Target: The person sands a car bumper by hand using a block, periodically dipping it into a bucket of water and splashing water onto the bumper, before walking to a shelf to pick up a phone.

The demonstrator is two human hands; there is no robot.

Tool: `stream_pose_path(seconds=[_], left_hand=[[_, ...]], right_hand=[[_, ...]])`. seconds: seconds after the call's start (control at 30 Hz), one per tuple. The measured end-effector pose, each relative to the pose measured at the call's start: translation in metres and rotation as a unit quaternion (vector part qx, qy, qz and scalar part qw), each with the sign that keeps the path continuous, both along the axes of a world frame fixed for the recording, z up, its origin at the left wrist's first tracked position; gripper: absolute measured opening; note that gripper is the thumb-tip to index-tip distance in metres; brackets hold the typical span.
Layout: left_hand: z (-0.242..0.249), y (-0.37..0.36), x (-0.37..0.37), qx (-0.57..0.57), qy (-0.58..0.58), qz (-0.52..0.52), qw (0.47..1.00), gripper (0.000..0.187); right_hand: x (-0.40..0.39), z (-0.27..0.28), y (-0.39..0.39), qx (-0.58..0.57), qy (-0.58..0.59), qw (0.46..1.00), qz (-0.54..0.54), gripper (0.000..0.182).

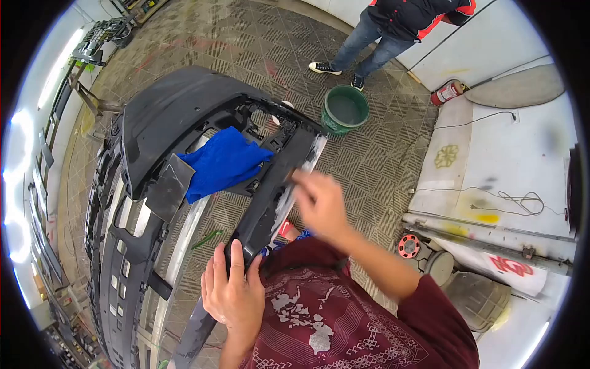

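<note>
A dark car bumper spreads out in front of me, its long edge strip running toward my body. My left hand rests on the near part of this strip, fingers stretched out and apart. Farther along, my right hand is blurred by motion over a pale, scuffed stretch of the edge. Its fingers are bent together at the strip, and a small brownish thing shows at their tips, too smeared to name. On the bumper lie a blue cloth and, beside it, a dark flat square sheet.
A green bucket of liquid stands on the patterned floor past the bumper's far end. Behind it a person in jeans stands by the wall. A fire extinguisher is at the right. A red reel-like item sits lower right.
</note>
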State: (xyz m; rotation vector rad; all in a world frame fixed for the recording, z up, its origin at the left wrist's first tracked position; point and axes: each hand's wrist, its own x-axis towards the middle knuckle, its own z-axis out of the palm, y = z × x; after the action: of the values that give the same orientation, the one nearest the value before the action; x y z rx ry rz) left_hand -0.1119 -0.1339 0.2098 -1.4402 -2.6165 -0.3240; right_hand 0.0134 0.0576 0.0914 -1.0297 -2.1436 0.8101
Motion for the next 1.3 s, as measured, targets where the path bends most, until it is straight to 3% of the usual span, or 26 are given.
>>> stream_pose_path(seconds=[0.1, 0.13, 0.23, 0.33, 0.43, 0.5, 0.6, 0.63, 0.67, 0.73, 0.8, 0.9, 0.93, 1.0, 1.03, 1.1, 1.13, 1.17, 1.23, 1.3], left_hand=[[-0.002, -0.002, 0.001, 0.008, 0.014, -0.001, 1.0, 0.051], [0.001, -0.001, 0.001, 0.005, 0.008, 0.001, 1.0, 0.051], [0.0, 0.0, -0.001, 0.006, 0.003, 0.003, 1.0, 0.05], [-0.001, 0.0, -0.002, -0.001, -0.002, -0.006, 1.0, 0.049], [-0.003, 0.0, 0.003, 0.009, 0.012, -0.003, 1.0, 0.048], [-0.002, 0.002, 0.001, 0.016, 0.031, -0.006, 0.999, 0.048], [-0.002, 0.002, 0.001, -0.004, 0.021, 0.004, 1.0, 0.049], [-0.002, 0.003, 0.0, -0.002, 0.01, 0.007, 1.0, 0.049], [-0.002, 0.002, 0.0, -0.001, -0.002, 0.007, 1.0, 0.049], [-0.003, 0.001, 0.0, -0.005, 0.004, 0.002, 1.0, 0.05], [-0.005, 0.0, 0.003, 0.0, 0.013, 0.004, 1.0, 0.05], [-0.001, 0.005, 0.002, 0.009, 0.02, 0.009, 1.0, 0.051], [0.002, 0.007, 0.004, 0.003, 0.01, 0.018, 1.0, 0.051], [0.003, 0.006, 0.003, -0.004, -0.01, 0.022, 1.0, 0.051], [0.002, 0.006, 0.002, -0.01, -0.01, 0.02, 1.0, 0.051], [0.002, 0.006, 0.004, -0.003, -0.008, 0.021, 1.0, 0.052], [0.002, 0.004, 0.005, -0.002, -0.008, 0.022, 1.0, 0.052], [0.002, 0.004, 0.006, 0.001, -0.004, 0.022, 1.0, 0.052], [0.0, 0.006, 0.004, 0.008, 0.003, 0.021, 1.0, 0.052], [-0.002, 0.002, 0.001, -0.003, 0.009, 0.017, 1.0, 0.052]], right_hand=[[-0.006, -0.034, 0.051, -0.044, -0.013, 0.994, -0.102, 0.03], [-0.001, -0.034, 0.032, -0.03, -0.026, 0.996, -0.079, 0.03], [-0.001, 0.06, -0.061, -0.003, 0.026, 0.998, 0.049, 0.03], [0.007, 0.016, -0.016, -0.017, -0.004, 0.999, 0.028, 0.031], [0.009, -0.072, 0.08, -0.04, -0.036, 0.991, -0.124, 0.03], [0.006, -0.073, 0.064, -0.02, -0.047, 0.989, -0.139, 0.033], [0.005, 0.033, -0.04, -0.028, 0.012, 0.999, 0.017, 0.032], [0.006, 0.053, -0.06, -0.04, 0.057, 0.996, 0.059, 0.033], [0.008, 0.052, -0.046, 0.021, 0.038, 0.997, 0.063, 0.034], [0.008, 0.001, 0.013, -0.031, 0.015, 0.999, 0.03, 0.031], [0.003, -0.065, 0.068, 0.014, 0.006, 0.996, -0.088, 0.03], [-0.007, -0.022, 0.019, 0.014, 0.003, 0.996, -0.083, 0.032], [-0.004, 0.017, -0.014, -0.038, 0.012, 0.999, 0.004, 0.033], [-0.002, 0.049, -0.048, 0.0, 0.063, 0.995, 0.071, 0.035], [0.001, 0.05, -0.046, 0.011, 0.071, 0.994, 0.084, 0.034], [0.002, 0.012, 0.013, -0.048, -0.03, 0.998, 0.029, 0.032], [0.0, -0.024, 0.043, -0.031, -0.025, 0.999, -0.022, 0.031], [-0.006, -0.023, 0.062, -0.012, -0.019, 0.997, -0.075, 0.03], [-0.006, -0.013, 0.03, -0.012, -0.044, 0.997, -0.067, 0.029], [-0.006, 0.035, -0.034, 0.008, 0.03, 0.999, 0.029, 0.03]])
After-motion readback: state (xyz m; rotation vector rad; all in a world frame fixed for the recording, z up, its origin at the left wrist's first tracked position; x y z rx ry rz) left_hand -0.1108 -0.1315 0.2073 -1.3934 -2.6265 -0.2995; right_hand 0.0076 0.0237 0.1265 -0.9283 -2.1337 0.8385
